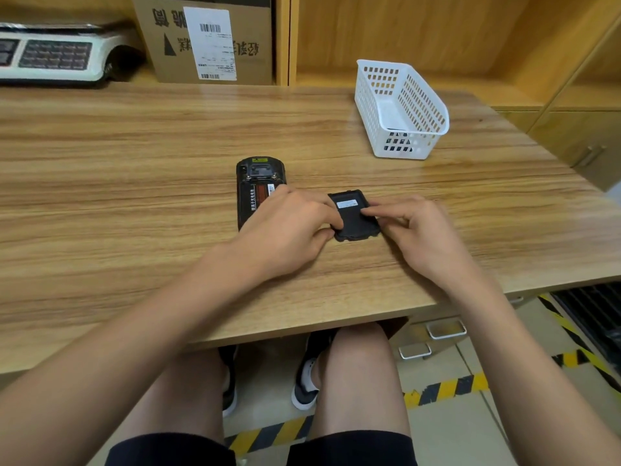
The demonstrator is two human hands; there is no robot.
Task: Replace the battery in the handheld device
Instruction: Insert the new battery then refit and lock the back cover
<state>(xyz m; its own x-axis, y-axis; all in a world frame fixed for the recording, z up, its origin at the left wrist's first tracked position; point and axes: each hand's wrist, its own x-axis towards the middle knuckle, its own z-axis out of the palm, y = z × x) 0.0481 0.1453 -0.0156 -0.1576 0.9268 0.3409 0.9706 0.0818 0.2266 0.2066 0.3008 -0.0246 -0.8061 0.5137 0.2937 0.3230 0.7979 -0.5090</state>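
Mid-frame, both hands are pinching the cover (354,216) flat on the table (134,183): left hand (289,233) gripping its left edge, right hand (420,230) its right; device (257,186) lying just left, open tabletop around.

Bare forearms, black shorts (353,449), black-and-white sneakers (307,381)

**Lighting and picture quality**

Even, bright light from overhead. Soft sheen on the table (134,156); faint shadows under my hands. Centre sharp. Edges bow from the wide lens; box (208,38) and scale (57,55) slightly soft.
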